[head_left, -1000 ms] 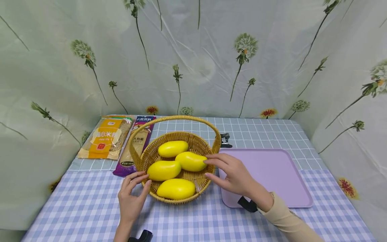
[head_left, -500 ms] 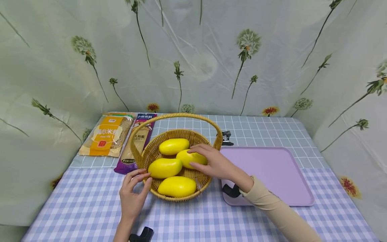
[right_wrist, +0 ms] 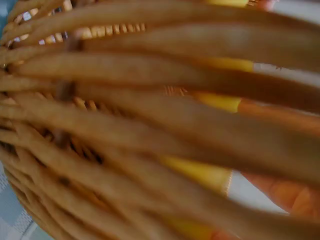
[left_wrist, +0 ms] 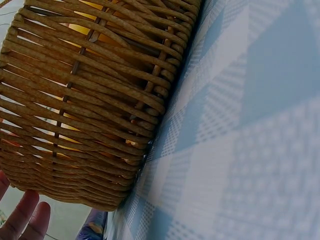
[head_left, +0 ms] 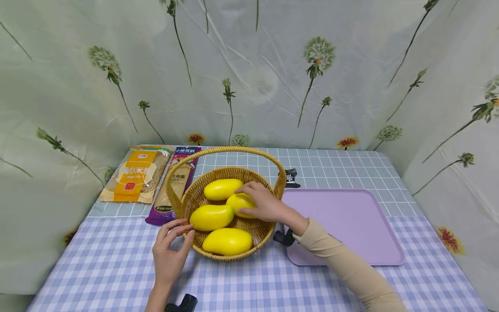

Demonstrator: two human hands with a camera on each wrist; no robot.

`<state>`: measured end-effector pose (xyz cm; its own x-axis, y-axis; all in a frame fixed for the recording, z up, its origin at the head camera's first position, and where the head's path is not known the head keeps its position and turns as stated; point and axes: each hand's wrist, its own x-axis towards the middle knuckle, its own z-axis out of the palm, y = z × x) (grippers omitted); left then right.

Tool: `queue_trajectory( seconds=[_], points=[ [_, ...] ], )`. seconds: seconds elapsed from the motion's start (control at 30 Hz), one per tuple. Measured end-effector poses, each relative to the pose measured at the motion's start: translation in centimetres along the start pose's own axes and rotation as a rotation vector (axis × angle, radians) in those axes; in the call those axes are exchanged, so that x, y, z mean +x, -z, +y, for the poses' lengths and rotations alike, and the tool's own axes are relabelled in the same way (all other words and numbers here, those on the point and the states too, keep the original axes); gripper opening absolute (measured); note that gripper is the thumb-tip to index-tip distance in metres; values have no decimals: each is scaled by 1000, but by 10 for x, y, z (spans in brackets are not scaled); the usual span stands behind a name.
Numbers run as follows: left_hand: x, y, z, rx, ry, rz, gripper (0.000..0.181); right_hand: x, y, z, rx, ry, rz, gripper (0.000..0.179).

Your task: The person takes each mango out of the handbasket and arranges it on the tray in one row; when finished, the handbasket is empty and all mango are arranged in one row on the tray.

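Both hands are at the basket: the left hand has its fingers and thumb spread apart, loosely bent, touching the rim on the left side, while the right hand reaches inside with fingers and thumb around the held mango. How firm that hold is I cannot say, as the right wrist view is blurred and blocked by the weave.

Behind everything hangs a pale backdrop printed with dandelions. Below it lies the surface, covered in blue-and-white check at the near side and a grey-blue grid at the far side. On the right, the lilac tray lies flat, the beige sleeve crossing over its near left part. Just left of the tray stands the woven basket, its tall handle arching above it.

To the basket's left lie an orange-labelled bag and, closer to it, a slimmer purple packet. Inside the basket, around the held mango, lie the far mango, the left mango and the near mango. Smallest is a black packet beyond the tray's far left corner.
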<state>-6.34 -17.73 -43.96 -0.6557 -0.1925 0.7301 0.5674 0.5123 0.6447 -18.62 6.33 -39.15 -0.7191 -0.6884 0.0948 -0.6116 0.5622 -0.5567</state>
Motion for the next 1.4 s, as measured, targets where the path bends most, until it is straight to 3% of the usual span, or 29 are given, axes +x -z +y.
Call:
queue_trajectory(
  seconds=[0.47, 0.97, 1.4],
  points=[
    [-1, 0, 2, 11, 28, -7, 23, 5, -11, 4, -82, -77, 46, 50],
    [-1, 0, 4, 28, 38, -12, 22, 8, -13, 4, -174, -144, -15, 56],
    [-1, -1, 3, 14, 33, -9, 22, 0, -11, -6, -211, -128, 118, 58]
  ],
)
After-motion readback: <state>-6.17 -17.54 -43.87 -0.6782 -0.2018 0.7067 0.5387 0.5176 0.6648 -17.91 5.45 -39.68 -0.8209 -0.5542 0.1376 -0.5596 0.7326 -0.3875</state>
